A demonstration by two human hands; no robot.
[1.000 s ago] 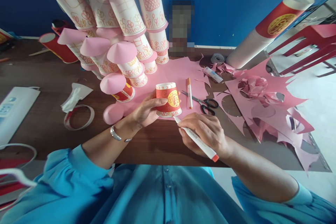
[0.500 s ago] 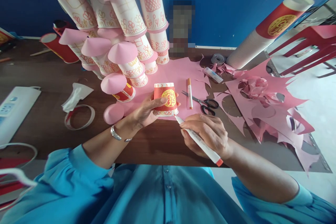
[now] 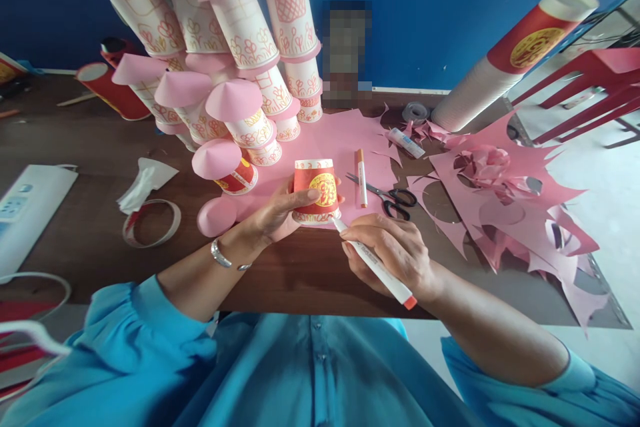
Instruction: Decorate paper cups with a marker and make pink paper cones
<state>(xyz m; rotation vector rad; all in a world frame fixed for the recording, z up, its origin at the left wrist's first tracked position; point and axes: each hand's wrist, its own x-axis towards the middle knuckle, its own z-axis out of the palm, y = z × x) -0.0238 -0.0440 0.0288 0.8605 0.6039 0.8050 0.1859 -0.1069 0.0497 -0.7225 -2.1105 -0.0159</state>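
Red paper cup (image 3: pixel 306 179) gripped between my left fingers (image 3: pixel 301 198) | white marker (image 3: pixel 378 268) pinched in my right fingers (image 3: pixel 373 238), tip at the cup's lower rim | black scissors (image 3: pixel 385 195) just beyond my right fingers | pink cone (image 3: pixel 217 216) left of my left fingers

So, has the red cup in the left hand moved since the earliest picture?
Yes, slightly: the red cup has shifted left, a little farther from the orange-capped marker lying on pink paper.

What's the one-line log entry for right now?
left hand: holding cup | right hand: holding marker, tip at cup's lower rim, contact unclear | nearby: scissors, second marker
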